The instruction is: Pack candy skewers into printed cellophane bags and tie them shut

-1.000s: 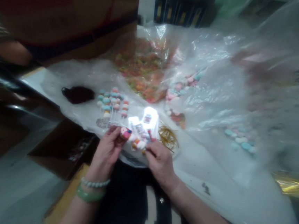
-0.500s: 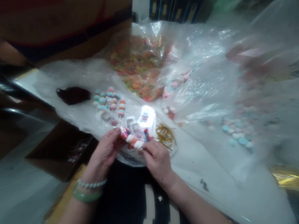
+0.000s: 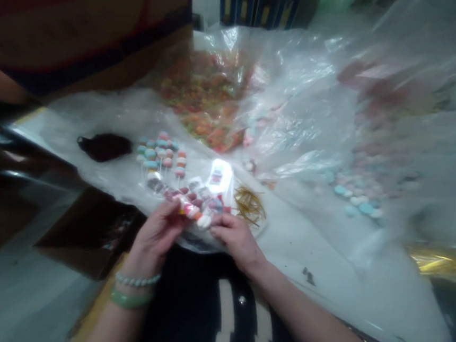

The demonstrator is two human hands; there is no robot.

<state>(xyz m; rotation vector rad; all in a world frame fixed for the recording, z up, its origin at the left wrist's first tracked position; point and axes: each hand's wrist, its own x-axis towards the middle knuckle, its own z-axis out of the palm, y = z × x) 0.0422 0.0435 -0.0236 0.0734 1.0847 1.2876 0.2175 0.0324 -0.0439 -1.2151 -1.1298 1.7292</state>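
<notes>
In front of me my left hand [image 3: 161, 229] is closed on a candy skewer [image 3: 192, 211], a row of pink, orange and white pieces with some printed clear wrapper at its left part. Its white end points toward my right hand [image 3: 235, 241]. The fingers of that hand are pinched together close to the white piece; what they hold, if anything, is too blurred to tell. Printed clear wrappers [image 3: 205, 194] lie just beyond the fingers. Several finished-looking candy skewers [image 3: 161, 152] on white sticks rest behind my left hand. Gold twist ties [image 3: 249, 205] lie beyond my right hand.
A large clear bag of orange and green candies [image 3: 213, 111] lies at the back. Another bag, to the right, holds pastel candies [image 3: 363, 204]. A dark object [image 3: 104, 147] sits at the left. An open carton [image 3: 86, 238] stands below the table's left edge; a big cardboard box [image 3: 116, 28] rises behind.
The candy skewer has tilted, its white end now lower. My right hand has shifted slightly off that end. The whole view has moved a little, so things sit slightly further left.
</notes>
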